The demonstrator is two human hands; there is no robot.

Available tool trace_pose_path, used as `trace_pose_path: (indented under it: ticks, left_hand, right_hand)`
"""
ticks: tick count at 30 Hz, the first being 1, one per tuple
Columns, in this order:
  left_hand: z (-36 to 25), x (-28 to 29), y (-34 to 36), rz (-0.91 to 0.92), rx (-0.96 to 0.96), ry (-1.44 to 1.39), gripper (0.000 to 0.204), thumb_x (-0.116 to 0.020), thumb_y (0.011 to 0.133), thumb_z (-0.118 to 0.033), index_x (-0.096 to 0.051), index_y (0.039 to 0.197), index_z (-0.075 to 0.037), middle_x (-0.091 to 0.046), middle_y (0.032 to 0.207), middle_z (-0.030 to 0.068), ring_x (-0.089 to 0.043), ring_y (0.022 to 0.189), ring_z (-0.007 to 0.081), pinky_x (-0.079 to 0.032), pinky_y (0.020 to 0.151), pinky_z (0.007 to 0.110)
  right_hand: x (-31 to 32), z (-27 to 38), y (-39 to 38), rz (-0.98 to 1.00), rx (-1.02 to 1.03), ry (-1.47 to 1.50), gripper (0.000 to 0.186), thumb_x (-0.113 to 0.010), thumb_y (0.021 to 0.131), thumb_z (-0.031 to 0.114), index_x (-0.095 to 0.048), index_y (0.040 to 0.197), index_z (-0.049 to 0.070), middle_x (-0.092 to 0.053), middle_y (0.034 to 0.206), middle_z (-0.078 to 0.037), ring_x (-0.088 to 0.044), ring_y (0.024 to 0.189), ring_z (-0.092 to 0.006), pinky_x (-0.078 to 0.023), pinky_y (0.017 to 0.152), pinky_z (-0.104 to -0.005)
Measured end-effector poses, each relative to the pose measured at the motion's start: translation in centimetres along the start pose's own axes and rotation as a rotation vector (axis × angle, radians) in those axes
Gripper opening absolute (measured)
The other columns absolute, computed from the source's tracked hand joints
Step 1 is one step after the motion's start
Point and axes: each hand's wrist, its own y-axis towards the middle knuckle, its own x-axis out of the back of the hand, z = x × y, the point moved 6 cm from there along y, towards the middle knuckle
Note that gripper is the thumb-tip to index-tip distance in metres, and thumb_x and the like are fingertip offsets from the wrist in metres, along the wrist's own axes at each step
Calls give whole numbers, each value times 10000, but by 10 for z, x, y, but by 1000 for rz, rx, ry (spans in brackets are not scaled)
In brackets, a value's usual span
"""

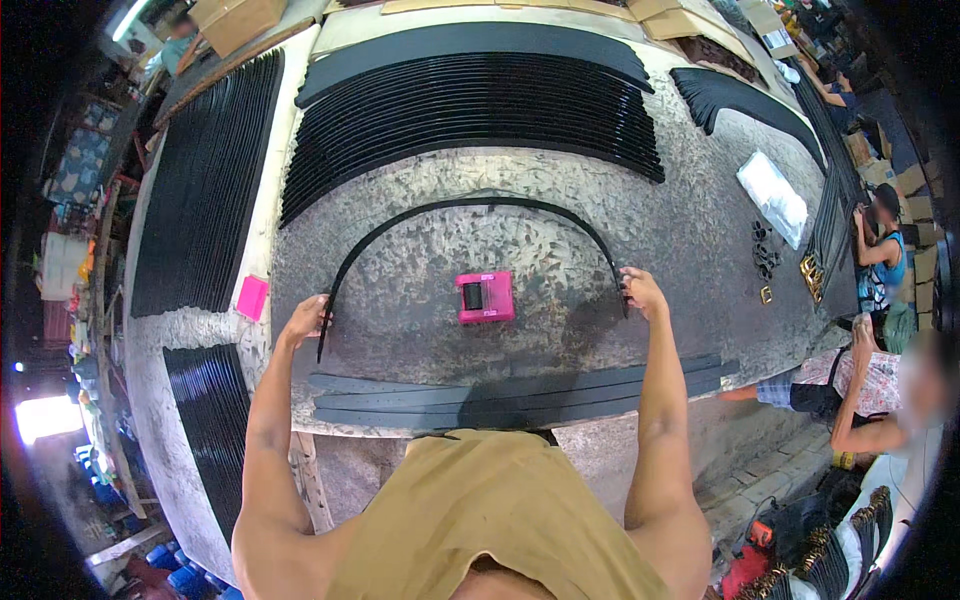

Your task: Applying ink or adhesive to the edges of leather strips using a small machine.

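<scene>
A long black strap (490,201) arches across the grey worktable (750,320), with one end by each hand. My left hand (308,322) is closed on its left end, and my right hand (642,290) is closed on the right end. Inside the arch sits a pink block-like tool (495,298) with a dark middle part. Several flat dark-grey strips (380,405) lie along the table's near edge, partly in shadow.
Rows of black straps (470,110) cover the back and left (200,200). A pink pad (251,297) lies left. A white bag (770,198), gold buckles (812,278) and dark fittings lie right. Co-workers (880,250) work at the right side and far left (178,45).
</scene>
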Motion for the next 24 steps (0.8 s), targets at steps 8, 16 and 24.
trace_pose_path:
  ticks: [8,16,24]
  left_hand:
    - [-7,17,-15,-669,-371,716,430,-432,1035,-304,-552,1279,28,-641,1128,194,-595,1092,343,-456,962,404]
    - [-167,-192,23,-415,-847,692,477,-495,990,-250,-470,1389,11,-460,1455,210,-415,1362,368,-316,1139,448]
    - [-234,-216,115,-445,-803,901,587,-396,1014,-450,-335,1529,-173,-223,1621,106,-205,1489,323,-146,1162,616]
  right_hand:
    - [-57,89,-48,-418,485,-683,226,-556,936,181,-633,1080,25,-640,1139,-214,-605,992,-392,-457,863,-467]
    - [-202,113,-13,-262,1011,-963,486,-545,968,291,-475,1395,71,-458,1469,-124,-419,1359,-308,-329,1079,-565]
    - [-196,158,78,-372,969,-999,500,-462,1004,387,-466,1424,116,-350,1559,-57,-318,1433,-254,-209,1113,-672]
